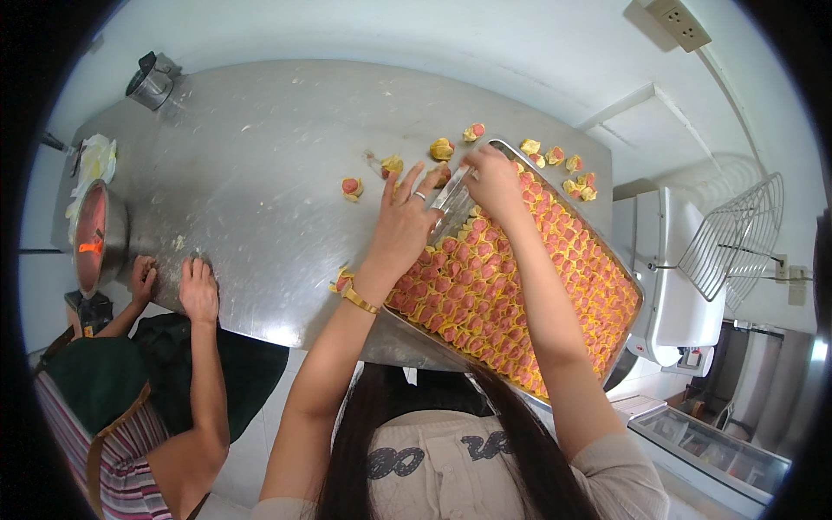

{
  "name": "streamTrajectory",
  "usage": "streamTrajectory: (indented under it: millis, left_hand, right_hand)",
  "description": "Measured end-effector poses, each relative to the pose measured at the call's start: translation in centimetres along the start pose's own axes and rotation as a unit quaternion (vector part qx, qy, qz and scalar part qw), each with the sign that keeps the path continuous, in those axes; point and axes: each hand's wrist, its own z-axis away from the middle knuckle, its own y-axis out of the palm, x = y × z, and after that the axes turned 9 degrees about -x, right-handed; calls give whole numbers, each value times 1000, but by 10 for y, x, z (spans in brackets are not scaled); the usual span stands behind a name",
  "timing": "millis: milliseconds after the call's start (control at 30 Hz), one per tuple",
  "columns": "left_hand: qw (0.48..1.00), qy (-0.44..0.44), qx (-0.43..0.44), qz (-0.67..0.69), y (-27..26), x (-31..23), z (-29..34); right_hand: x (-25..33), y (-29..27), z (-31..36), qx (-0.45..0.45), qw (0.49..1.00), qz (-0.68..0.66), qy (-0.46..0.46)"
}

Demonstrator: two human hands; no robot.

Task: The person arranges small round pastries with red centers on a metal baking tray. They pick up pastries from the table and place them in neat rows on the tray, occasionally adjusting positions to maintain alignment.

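Note:
A large metal tray (626,351) holds dense rows of small open-topped dumplings (511,286) with yellow wrappers and pink filling. A strip at its far left end shows bare metal. My left hand (406,221) reaches over the steel table beside that end, fingers spread and stretched out. Loose dumplings lie by its fingertips, one (392,165) partly behind them. My right hand (496,184) bends down at the tray's far left corner, its fingers curled together. Whatever those fingers pinch is hidden. Another loose dumpling (442,149) sits just left of that hand.
Several loose dumplings (555,156) lie beyond the tray. On the left, a co-worker's hands (199,290) rest at the steel table's (269,191) edge near a metal bowl (118,234) of pink filling. A metal cup (151,85) stands far left; a wire rack (732,238) hangs right.

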Motion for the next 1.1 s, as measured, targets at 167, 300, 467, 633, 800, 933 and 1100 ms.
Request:
streamTrajectory:
  millis: [167, 300, 467, 633, 800, 933, 1100]
  left_hand:
    - [998, -58, -6, 32, -3, 2, -2]
    - [997, -64, 11, 29, -6, 4, 3]
    - [997, -67, 33, 24, -7, 5, 7]
    - [988, -123, 24, 89, -17, 11, 11]
    - [977, -189, -2, 99, -40, 25, 24]
    - [972, -222, 2, 81, -52, 33, 40]
    - [974, -218, 24, 60, -59, 31, 60]
  right_hand:
    - [-2, -10, 50, 256, 965, -44, 29]
    - [-2, 8, 58, 273, 962, 0, -1]
    - [-5, 7, 53, 252, 967, -8, -37]
    - [-8, -9, 39, 231, 965, -124, 31]
    - [-15, -13, -19, 236, 933, -243, 123]
    - [-11, 31, -63, 225, 944, -214, 110]
    - [-6, 71, -65, 239, 967, -79, 32]
